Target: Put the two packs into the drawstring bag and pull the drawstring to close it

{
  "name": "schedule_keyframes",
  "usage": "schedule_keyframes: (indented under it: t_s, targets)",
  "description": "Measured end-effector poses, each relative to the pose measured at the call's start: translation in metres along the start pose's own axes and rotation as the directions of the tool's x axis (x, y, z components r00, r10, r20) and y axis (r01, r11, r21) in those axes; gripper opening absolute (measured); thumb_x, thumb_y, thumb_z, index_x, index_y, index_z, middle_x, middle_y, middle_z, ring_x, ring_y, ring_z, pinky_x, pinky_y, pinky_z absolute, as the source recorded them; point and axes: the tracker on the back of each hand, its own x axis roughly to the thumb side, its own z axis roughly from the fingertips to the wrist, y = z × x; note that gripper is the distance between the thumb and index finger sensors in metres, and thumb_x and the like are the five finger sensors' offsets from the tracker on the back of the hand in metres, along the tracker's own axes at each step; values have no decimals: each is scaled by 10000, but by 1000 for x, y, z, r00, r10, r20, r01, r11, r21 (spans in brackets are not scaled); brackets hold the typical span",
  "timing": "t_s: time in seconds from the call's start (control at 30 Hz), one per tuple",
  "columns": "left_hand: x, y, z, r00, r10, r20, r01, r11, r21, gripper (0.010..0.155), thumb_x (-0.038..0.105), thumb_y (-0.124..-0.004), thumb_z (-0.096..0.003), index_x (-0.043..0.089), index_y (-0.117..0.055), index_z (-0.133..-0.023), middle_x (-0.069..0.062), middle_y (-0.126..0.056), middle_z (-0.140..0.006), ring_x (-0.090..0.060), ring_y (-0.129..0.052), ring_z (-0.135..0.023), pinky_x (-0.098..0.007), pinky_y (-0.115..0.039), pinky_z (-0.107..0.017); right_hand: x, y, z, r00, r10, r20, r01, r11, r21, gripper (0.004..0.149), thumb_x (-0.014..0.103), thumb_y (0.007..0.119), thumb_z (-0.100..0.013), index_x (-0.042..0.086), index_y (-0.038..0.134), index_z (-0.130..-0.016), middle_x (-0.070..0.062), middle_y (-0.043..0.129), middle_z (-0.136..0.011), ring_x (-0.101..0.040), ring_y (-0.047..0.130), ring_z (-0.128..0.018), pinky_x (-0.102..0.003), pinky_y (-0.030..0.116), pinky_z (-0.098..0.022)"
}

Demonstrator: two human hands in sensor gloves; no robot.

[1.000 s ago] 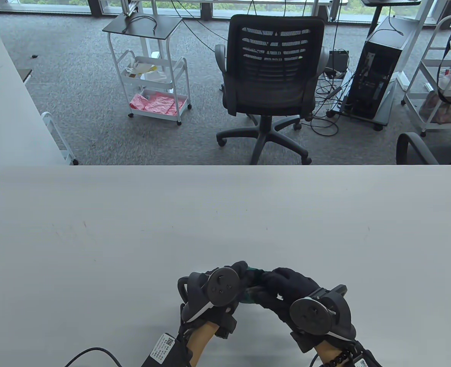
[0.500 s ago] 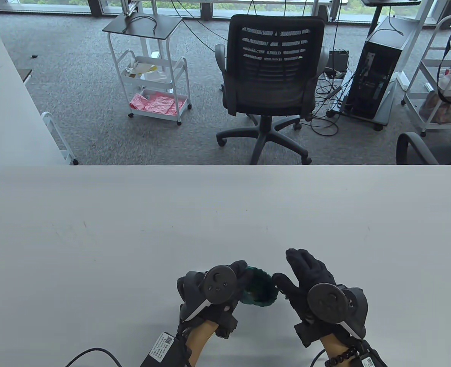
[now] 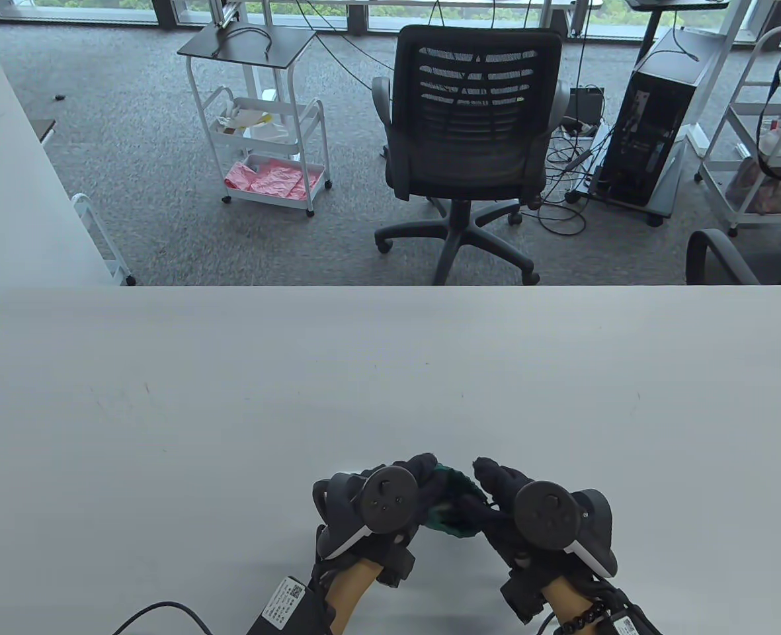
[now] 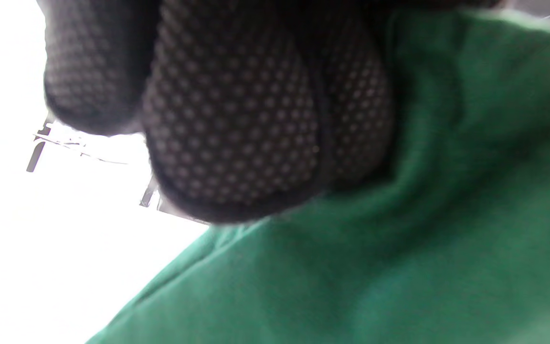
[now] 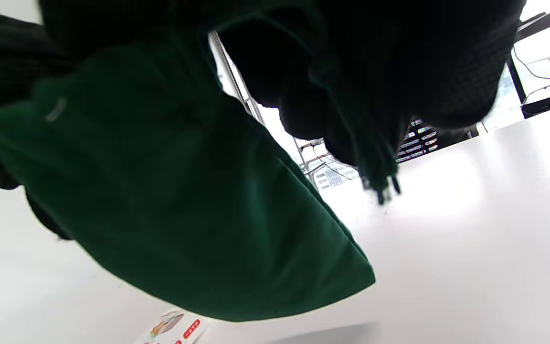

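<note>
Left hand: your black-gloved left hand (image 3: 390,506) sits low at the near table edge, fingers (image 4: 237,124) curled round the left side of the soft dark green fabric drawstring bag (image 3: 453,506), gripping it.
Right hand: your black-gloved right hand (image 3: 529,519) is just beside it, fingers bunched on the bag's right side; the right wrist view shows them pinching gathered fabric with dark green cord ends (image 5: 380,184) dangling below.
Bag: there it is, held between both hands just above the pale grey table (image 3: 231,410), its rounded body (image 5: 170,205) hanging down and off the surface in the right wrist view.
Mouth of the bag: hidden by your fingers, so you cannot tell how far it is drawn.
Packs: a corner of a white printed pack with red marks (image 5: 172,327) peeks out on the table under the bag; the rest is hidden.
Further back: a black mesh office chair (image 3: 473,132) stands beyond the far table edge, a white wheeled trolley (image 3: 261,132) to its left.
</note>
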Motion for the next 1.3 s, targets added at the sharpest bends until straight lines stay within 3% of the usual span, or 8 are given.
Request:
schedule_keyframes:
  t_s: [0.2, 0.6, 0.8, 0.97, 1.1, 1.17, 1.3]
  targets:
    - [0, -1, 0, 1000, 10, 2, -10, 1000, -10, 442, 507, -785, -496, 184, -921, -767, 65, -1074, -453, -90, -1131, -238, -362, -973, -336, 1, 1, 0, 1000, 16, 8, -15, 1000, -20, 457, 398, 827, -476, 107, 877, -825, -111, 1009, -669, -267, 1082, -455, -449, 934, -378]
    - [-6, -2, 0, 1000, 29, -12, -29, 999, -29, 484, 547, -732, -500, 207, -895, -805, 60, -1065, -515, -105, -1134, -299, -378, -962, -376, -1, -3, 1, 1000, 7, -20, -10, 993, -115, 421, 406, 821, -482, 82, 924, -730, -26, 1041, -421, -107, 1055, -201, -329, 959, -209]
    - [-10, 2, 0, 996, 84, -15, -84, 996, -14, 507, 546, -664, -511, 211, -876, -827, 47, -1059, -561, -126, -1137, -352, -399, -952, -413, -17, -6, 1, 985, -121, -122, 103, 984, -143, 420, 399, 828, -480, 61, 938, -704, -19, 1042, -377, -85, 1047, -156, -311, 961, -169]
    - [-25, 14, 0, 989, 100, -109, -97, 995, 35, 537, 540, -657, -519, 203, -804, -911, -3, -1014, -709, -199, -1117, -516, -464, -905, -499, -28, -10, 3, 962, -196, -190, 163, 971, -177, 423, 395, 833, -480, 45, 945, -691, -19, 1045, -358, -78, 1047, -136, -304, 963, -149]
    - [-43, 23, 0, 978, -34, -204, 48, 997, 65, 570, 537, -662, -521, 193, -741, -969, -80, -952, -838, -293, -1067, -655, -536, -847, -560, -35, -13, 3, 948, -229, -223, 185, 962, -202, 427, 393, 834, -481, 36, 947, -685, -19, 1047, -350, -76, 1048, -127, -302, 965, -140]
    - [-52, 23, -1, 958, -114, -264, 124, 992, 22, 606, 546, -666, -519, 192, -687, -1010, -130, -887, -920, -349, -1018, -737, -578, -806, -591, -38, -15, 4, 939, -249, -235, 200, 956, -215, 427, 393, 833, -481, 36, 947, -686, -19, 1046, -351, -76, 1048, -129, -301, 965, -141]
    - [-66, 12, -3, 925, -138, -353, 96, 986, -134, 684, 562, -676, -520, 176, -576, -1076, -250, -698, -1053, -491, -861, -871, -667, -696, -639, -44, -18, 5, 930, -270, -250, 212, 948, -239, 427, 393, 832, -482, 35, 947, -685, -18, 1046, -351, -75, 1049, -127, -301, 966, -139]
